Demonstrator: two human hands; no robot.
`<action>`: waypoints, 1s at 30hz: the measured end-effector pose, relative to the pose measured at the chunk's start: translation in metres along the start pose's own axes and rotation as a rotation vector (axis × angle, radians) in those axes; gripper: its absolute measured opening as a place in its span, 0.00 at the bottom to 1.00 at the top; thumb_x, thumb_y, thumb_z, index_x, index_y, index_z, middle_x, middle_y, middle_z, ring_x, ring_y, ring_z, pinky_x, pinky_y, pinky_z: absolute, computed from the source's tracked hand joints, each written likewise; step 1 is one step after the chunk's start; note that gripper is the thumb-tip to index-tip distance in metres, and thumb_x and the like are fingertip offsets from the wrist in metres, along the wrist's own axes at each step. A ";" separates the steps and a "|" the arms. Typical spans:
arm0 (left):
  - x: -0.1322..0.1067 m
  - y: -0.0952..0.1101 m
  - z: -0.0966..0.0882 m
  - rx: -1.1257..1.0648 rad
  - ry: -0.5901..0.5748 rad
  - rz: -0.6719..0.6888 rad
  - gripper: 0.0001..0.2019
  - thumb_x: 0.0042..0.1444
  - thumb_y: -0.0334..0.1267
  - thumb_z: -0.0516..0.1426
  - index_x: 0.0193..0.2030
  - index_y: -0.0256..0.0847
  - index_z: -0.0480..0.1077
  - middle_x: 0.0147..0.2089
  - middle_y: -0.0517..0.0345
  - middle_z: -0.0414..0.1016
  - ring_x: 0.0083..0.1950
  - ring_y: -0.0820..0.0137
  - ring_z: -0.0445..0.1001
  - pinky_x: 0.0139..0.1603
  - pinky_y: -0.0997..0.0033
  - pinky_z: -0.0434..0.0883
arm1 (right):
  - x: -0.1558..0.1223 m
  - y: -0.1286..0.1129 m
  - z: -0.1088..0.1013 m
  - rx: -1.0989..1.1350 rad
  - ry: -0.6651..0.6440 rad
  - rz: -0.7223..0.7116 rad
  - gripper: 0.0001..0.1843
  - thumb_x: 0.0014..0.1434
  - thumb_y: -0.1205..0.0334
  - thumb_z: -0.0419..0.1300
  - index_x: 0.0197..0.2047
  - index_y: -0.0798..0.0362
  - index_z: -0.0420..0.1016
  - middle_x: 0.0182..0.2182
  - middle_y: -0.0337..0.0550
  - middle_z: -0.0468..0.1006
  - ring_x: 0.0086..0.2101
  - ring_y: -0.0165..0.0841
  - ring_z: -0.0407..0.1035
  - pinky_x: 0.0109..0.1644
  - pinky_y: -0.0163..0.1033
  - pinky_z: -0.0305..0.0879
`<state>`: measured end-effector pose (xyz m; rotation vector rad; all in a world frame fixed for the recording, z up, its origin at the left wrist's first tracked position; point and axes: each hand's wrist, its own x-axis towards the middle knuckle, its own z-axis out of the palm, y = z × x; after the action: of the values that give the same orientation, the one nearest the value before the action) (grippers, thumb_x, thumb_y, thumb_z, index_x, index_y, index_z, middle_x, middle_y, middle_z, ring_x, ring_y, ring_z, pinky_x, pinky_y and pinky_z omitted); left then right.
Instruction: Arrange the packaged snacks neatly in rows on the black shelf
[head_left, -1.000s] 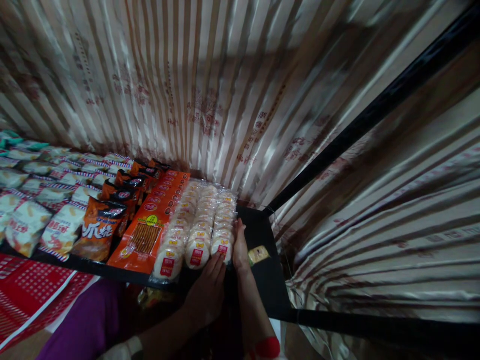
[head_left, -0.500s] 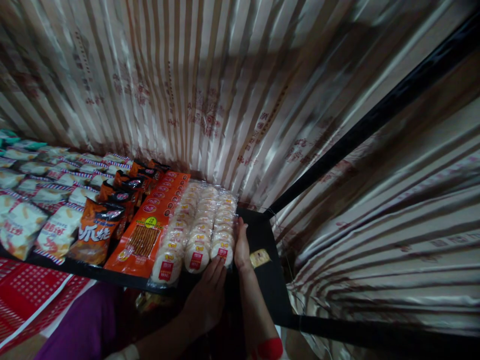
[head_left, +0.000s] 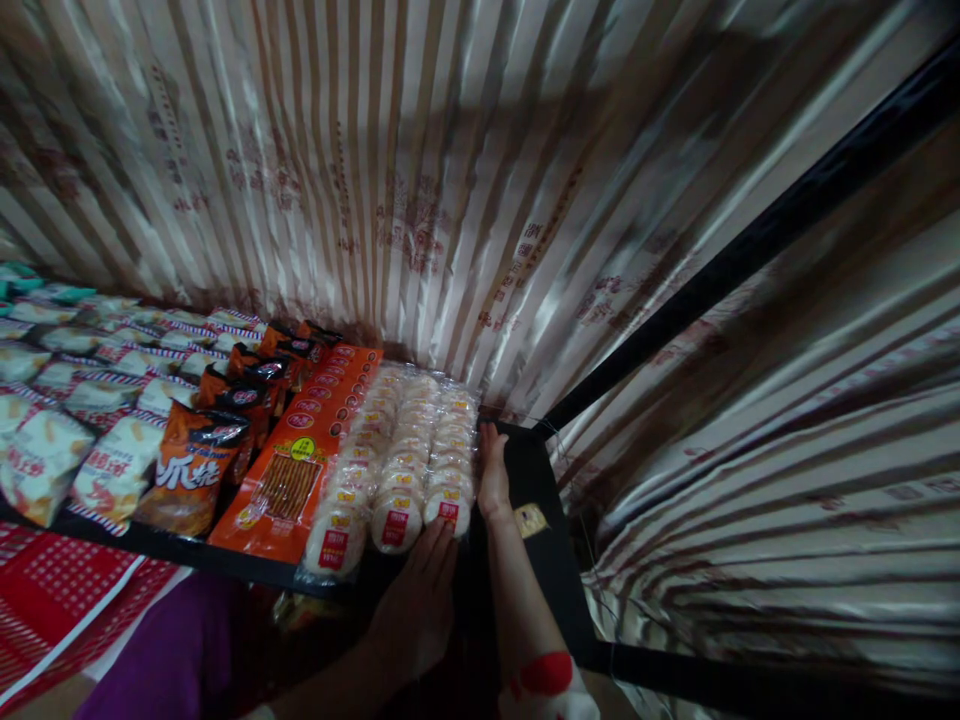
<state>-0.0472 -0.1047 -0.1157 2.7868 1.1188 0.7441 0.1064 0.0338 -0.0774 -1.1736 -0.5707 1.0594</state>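
Note:
Clear packs of round white rice crackers (head_left: 397,460) stand in three rows at the right end of a black shelf (head_left: 529,450). My left hand (head_left: 420,595) lies against the front of the right-hand row, its fingers stretched out over the red label. Along the right side of the same row, my right hand (head_left: 493,475) is held on edge with straight fingers. Both palms are mostly hidden, and neither hand is wrapped round anything. Left of the crackers lies a flat orange snack bag (head_left: 300,450) with brown sticks showing in its window.
Orange and black snack bags (head_left: 193,470) and several white ones (head_left: 120,460) fill the shelf's left part. A small yellow packet (head_left: 531,520) lies right of my right wrist. Behind hangs a striped curtain (head_left: 420,150); a black pole (head_left: 720,270) slants across the right side.
The view has shifted slightly. My right hand stays along the cracker row's side and has moved a little further back; my left hand remains at its front.

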 end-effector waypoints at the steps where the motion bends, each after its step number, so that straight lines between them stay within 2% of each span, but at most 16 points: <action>1: 0.000 0.000 0.000 0.000 0.000 0.000 0.28 0.55 0.27 0.47 0.65 0.26 0.53 0.72 0.41 0.40 0.72 0.53 0.38 0.68 0.54 0.52 | 0.003 -0.001 0.001 0.024 -0.004 0.021 0.38 0.61 0.35 0.40 0.68 0.45 0.48 0.67 0.37 0.50 0.65 0.30 0.46 0.68 0.42 0.40; 6: -0.001 0.001 0.001 0.007 -0.014 0.006 0.30 0.55 0.27 0.47 0.66 0.27 0.50 0.72 0.43 0.41 0.72 0.55 0.39 0.68 0.54 0.51 | 0.012 -0.001 0.003 0.077 0.000 0.083 0.35 0.62 0.36 0.40 0.67 0.44 0.51 0.65 0.37 0.55 0.63 0.32 0.53 0.67 0.45 0.47; 11: 0.001 0.001 -0.003 0.054 -0.021 0.021 0.28 0.58 0.30 0.47 0.66 0.26 0.51 0.71 0.41 0.44 0.71 0.54 0.41 0.68 0.55 0.51 | 0.018 -0.002 0.006 0.067 -0.003 0.026 0.34 0.62 0.37 0.42 0.65 0.46 0.56 0.65 0.38 0.56 0.63 0.31 0.51 0.68 0.45 0.44; 15: 0.001 0.001 -0.004 0.045 -0.028 0.016 0.28 0.57 0.30 0.48 0.66 0.26 0.53 0.71 0.42 0.44 0.71 0.54 0.41 0.68 0.57 0.51 | 0.021 -0.005 0.010 0.072 -0.071 0.043 0.35 0.61 0.37 0.42 0.65 0.48 0.56 0.65 0.42 0.54 0.62 0.34 0.54 0.67 0.47 0.47; 18: 0.001 0.000 -0.004 0.024 -0.019 0.010 0.28 0.57 0.30 0.48 0.65 0.26 0.53 0.71 0.41 0.41 0.71 0.54 0.40 0.68 0.56 0.51 | 0.015 -0.007 0.005 0.018 -0.016 0.010 0.35 0.62 0.38 0.42 0.65 0.49 0.55 0.66 0.44 0.54 0.63 0.33 0.51 0.68 0.47 0.42; 20: 0.002 0.000 -0.005 0.015 -0.013 0.014 0.27 0.58 0.32 0.49 0.64 0.25 0.55 0.71 0.39 0.40 0.71 0.52 0.39 0.68 0.54 0.51 | 0.003 -0.008 0.000 -0.022 0.026 -0.063 0.36 0.62 0.38 0.41 0.65 0.52 0.55 0.66 0.46 0.54 0.64 0.33 0.50 0.68 0.47 0.40; 23: 0.003 0.000 -0.008 0.017 -0.018 0.026 0.25 0.59 0.34 0.49 0.62 0.25 0.58 0.71 0.37 0.42 0.71 0.52 0.39 0.68 0.53 0.50 | -0.028 -0.007 -0.007 -0.092 0.098 -0.220 0.37 0.61 0.39 0.42 0.64 0.57 0.57 0.64 0.50 0.57 0.63 0.36 0.51 0.67 0.48 0.44; 26: 0.004 -0.001 -0.008 0.046 -0.018 0.042 0.25 0.60 0.35 0.49 0.63 0.24 0.58 0.70 0.36 0.47 0.71 0.54 0.41 0.69 0.55 0.48 | -0.070 0.000 -0.011 -0.225 0.198 -0.330 0.35 0.62 0.41 0.44 0.62 0.58 0.60 0.62 0.52 0.60 0.62 0.39 0.54 0.66 0.50 0.48; 30: 0.005 -0.002 -0.005 0.116 -0.010 0.085 0.26 0.62 0.39 0.48 0.63 0.24 0.57 0.68 0.36 0.53 0.70 0.56 0.47 0.70 0.57 0.47 | -0.131 0.018 -0.014 -0.329 0.223 -0.380 0.33 0.63 0.44 0.43 0.60 0.60 0.63 0.61 0.54 0.62 0.61 0.41 0.56 0.65 0.50 0.50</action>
<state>-0.0478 -0.1001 -0.1095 2.9473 1.0818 0.6928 0.0553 -0.0888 -0.0791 -1.3803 -0.7736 0.5135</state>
